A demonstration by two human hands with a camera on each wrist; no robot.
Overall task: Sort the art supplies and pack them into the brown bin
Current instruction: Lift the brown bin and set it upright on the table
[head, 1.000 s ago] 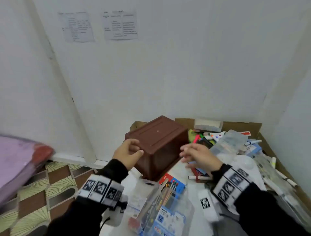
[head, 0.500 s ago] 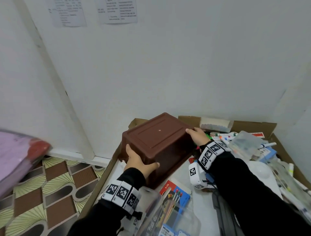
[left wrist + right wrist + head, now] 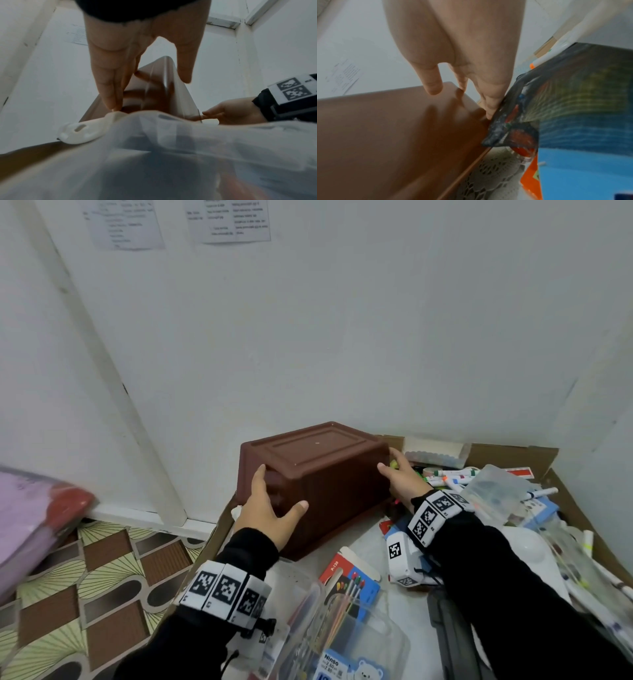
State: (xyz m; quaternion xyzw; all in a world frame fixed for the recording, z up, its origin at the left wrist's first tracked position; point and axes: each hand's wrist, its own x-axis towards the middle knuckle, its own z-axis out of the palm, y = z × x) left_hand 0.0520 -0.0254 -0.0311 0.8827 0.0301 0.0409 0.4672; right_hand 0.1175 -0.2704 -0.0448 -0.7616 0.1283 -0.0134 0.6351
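The brown bin (image 3: 318, 453) stands upside down, bottom up, at the back left of a cardboard tray (image 3: 513, 453) by the wall. My left hand (image 3: 270, 508) grips its near left corner, thumb on the front face and fingers on the left side. My right hand (image 3: 400, 477) holds the far right corner, fingers along the right wall. In the left wrist view the fingers (image 3: 109, 86) and thumb straddle the bin's (image 3: 154, 83) corner. The right wrist view shows fingers (image 3: 489, 94) against the bin (image 3: 385, 128). Art supplies lie loose around it.
Markers (image 3: 452, 474), a clear pouch (image 3: 496, 491) and a white palette (image 3: 527, 546) crowd the tray's right side. A pencil pack (image 3: 349, 580) and a clear case (image 3: 342, 638) lie near me. Patterned floor (image 3: 85, 577) and a pink bundle (image 3: 27, 508) are at left.
A second ago both hands hovered just short of the bin. They have since closed onto its opposite corners and stay there; the bin has not visibly moved.
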